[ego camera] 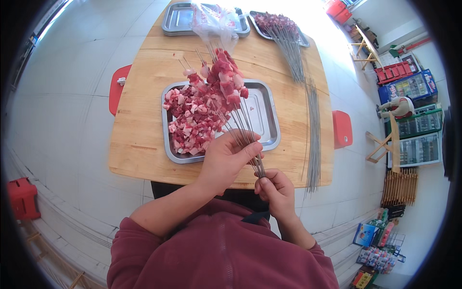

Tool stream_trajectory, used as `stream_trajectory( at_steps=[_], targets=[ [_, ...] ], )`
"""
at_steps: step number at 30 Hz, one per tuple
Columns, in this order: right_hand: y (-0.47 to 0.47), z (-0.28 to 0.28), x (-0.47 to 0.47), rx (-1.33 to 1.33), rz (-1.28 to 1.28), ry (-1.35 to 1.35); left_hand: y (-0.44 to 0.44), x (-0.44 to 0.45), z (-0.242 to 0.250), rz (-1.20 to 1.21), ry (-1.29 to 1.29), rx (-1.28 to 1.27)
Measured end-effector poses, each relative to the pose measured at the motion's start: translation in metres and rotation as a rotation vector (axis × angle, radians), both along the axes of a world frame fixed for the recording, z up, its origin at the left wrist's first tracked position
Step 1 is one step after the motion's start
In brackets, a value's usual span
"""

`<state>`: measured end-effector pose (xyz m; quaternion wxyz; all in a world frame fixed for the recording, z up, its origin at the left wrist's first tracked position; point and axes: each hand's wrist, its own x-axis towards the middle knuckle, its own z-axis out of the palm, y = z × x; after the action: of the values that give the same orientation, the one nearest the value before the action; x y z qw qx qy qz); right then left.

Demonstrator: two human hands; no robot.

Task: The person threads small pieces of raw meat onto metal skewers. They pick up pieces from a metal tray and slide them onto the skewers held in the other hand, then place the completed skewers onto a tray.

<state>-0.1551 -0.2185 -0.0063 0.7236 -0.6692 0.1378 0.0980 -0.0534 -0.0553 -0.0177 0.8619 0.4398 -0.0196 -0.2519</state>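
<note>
My left hand (231, 155) grips a bundle of metal skewers around the middle, and my right hand (272, 188) pinches their lower ends together. Chunks of red and pale raw meat (227, 77) are threaded on the upper part of these skewers, with bare tips beyond. The bundle is held slanting over a steel tray (272, 123). Loose diced raw meat (195, 126) fills the left side of that tray. Right of it, bare metal skewers (313, 141) lie lengthwise on the wooden table (140, 126).
At the table's far side are stacked steel trays (177, 18) with a plastic bag (216, 21) on top, and a tray of loaded skewers (285, 36). Red stools (342, 129) flank the table. A person (399, 107) is by the drinks coolers far right.
</note>
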Motion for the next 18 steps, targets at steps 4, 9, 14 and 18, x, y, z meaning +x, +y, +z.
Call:
stream_trajectory(
  at_steps=[4, 9, 14, 18],
  targets=[
    [-0.005, -0.015, -0.001, 0.093, 0.001, 0.023, 0.001, -0.004, -0.005, -0.010, 0.043, -0.011],
    [-0.016, -0.028, -0.003, 0.206, -0.017, 0.035, -0.010, -0.004, -0.009, -0.007, 0.135, -0.051],
    [-0.021, -0.036, 0.000, 0.235, -0.032, -0.005, -0.015, -0.002, -0.018, 0.047, 0.066, 0.065],
    [-0.025, -0.037, 0.001, 0.257, -0.036, 0.029, -0.021, -0.001, -0.018, 0.094, 0.048, 0.069]
  ],
)
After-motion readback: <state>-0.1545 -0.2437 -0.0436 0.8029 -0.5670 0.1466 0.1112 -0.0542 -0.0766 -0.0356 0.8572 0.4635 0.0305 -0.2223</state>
